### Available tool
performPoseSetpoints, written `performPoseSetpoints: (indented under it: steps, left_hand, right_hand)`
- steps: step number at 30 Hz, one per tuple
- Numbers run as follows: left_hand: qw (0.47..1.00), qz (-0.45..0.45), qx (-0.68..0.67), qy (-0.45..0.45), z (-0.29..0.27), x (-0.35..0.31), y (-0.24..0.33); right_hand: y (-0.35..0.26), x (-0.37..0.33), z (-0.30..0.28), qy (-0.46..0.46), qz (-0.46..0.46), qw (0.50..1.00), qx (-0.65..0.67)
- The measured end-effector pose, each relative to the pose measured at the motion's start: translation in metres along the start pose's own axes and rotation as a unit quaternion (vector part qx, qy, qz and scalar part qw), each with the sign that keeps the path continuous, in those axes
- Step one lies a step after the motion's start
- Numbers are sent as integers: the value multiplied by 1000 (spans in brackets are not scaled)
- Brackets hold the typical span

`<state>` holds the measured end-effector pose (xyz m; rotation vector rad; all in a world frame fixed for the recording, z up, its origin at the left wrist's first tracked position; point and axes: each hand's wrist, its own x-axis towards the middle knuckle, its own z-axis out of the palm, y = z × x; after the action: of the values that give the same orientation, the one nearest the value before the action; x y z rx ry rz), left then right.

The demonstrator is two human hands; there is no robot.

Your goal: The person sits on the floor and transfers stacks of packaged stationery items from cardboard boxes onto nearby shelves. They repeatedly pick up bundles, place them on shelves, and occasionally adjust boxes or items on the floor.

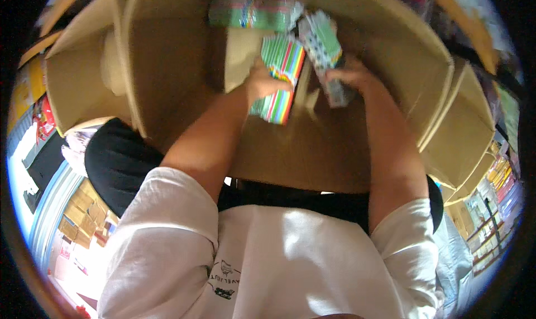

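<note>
Both hands reach down into a large open cardboard box (290, 157). My left hand (261, 84) grips a bundle with green, white, red and rainbow-coloured stripes (287, 55), its thumb lying across the top. Beside it on the right, my right hand (352, 73) is closed on the side of a clear-wrapped pack (319, 39) with black dots and a green part. That pack leans at a slant, and the fingers behind it are hidden. Against the far wall of the box lies another shiny, green striped pack (251, 13), touched by neither hand.
Box flaps stand folded outward at the left (84, 79) and right (466, 123). The near box wall is close to my lap. Stacked cartons (84, 213) stand at the lower left, and shelves with goods (491, 207) at the right.
</note>
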<state>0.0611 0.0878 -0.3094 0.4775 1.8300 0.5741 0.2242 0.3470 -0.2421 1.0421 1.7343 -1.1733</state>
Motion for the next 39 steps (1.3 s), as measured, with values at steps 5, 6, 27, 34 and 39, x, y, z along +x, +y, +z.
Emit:
performPoseSetpoints:
  steps: [5, 6, 27, 34, 39]
  left_hand:
    - [947, -65, -274, -156, -57, -111, 75]
    - [946, -45, -280, -157, -67, -127, 92]
    - [865, 339, -367, -52, -246, -353, 424]
    - [871, 293, -394, 5, -253, -347, 411]
    - [815, 368, -443, 64, -233, -323, 389]
  right_hand:
    - [-42, -123, -10, -141, 20, 964, 223]
    - [-1, -103, 4, -117, -15, 959, 257]
    - [-271, -459, -109, 137, -476, 733, 466]
    - [-297, -404, -136, 161, -415, 763, 468]
    - [-297, -387, -118, 192, -484, 693, 498]
